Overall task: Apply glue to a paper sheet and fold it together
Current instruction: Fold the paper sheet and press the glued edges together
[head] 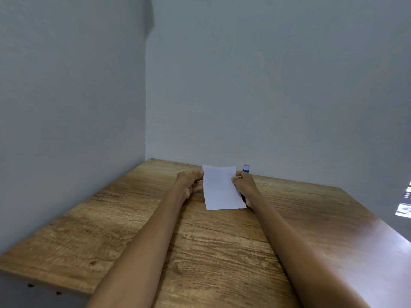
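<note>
White paper sheet point(221, 188), pinched at nine o'clock by left hand point(189, 182), three o'clock by right hand point(243, 185); glue stick point(246, 168) behind.

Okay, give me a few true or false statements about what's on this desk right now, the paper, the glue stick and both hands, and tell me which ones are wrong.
1. Both hands hold the paper sheet, the left hand at its left edge and the right hand at its right edge. True.
2. The glue stick is in the left hand. False: it stands behind the right hand, near the wall.
3. The sheet is crumpled into a ball. False: it is a flat rectangle.
4. The table is wood-grained. True.
</note>
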The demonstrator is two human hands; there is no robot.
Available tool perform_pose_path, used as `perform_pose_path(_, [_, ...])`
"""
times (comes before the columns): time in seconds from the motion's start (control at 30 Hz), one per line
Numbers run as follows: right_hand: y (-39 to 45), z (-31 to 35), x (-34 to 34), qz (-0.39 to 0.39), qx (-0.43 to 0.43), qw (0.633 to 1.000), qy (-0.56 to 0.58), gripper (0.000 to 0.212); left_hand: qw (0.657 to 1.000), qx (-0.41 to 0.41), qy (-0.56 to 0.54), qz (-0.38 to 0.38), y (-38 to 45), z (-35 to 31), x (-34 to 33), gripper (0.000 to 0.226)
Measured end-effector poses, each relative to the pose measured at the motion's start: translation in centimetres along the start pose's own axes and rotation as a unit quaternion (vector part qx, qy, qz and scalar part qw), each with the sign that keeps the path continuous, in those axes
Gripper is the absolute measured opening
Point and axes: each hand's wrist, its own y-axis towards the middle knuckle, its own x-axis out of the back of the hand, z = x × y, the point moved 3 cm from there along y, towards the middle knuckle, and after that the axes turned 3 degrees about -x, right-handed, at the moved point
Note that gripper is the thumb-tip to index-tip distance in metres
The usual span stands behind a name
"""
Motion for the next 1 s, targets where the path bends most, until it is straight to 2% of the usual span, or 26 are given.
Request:
perform_pose_path(0.07, [0.1,-0.1,0.0,-0.005,0.002,1.0,0.001,0.017,1.0,-0.008,0.005,-0.012,-0.2,0.0,0.0,0.009])
perform_pose_path(0.33, [0.5,-0.4,-0.1,-0.018,0.011,1.0,-0.022,0.019,1.0,-0.022,0.013,-0.016,-0.7,-0.2,-0.2,0.012])
perform_pose_path(0.53, [0.3,-0.2,-0.3,-0.016,0.025,0.999,-0.042,0.021,0.999,-0.029,0.027,-0.011,-0.8,-0.2,-0.1,0.004])
perform_pose_path(1.0, [-0.7,0.2,0.2,-0.025,0.061,0.998,-0.015,0.017,0.995,-0.077,-0.015,-0.06,-1.6,-0.6,0.2,0.009])
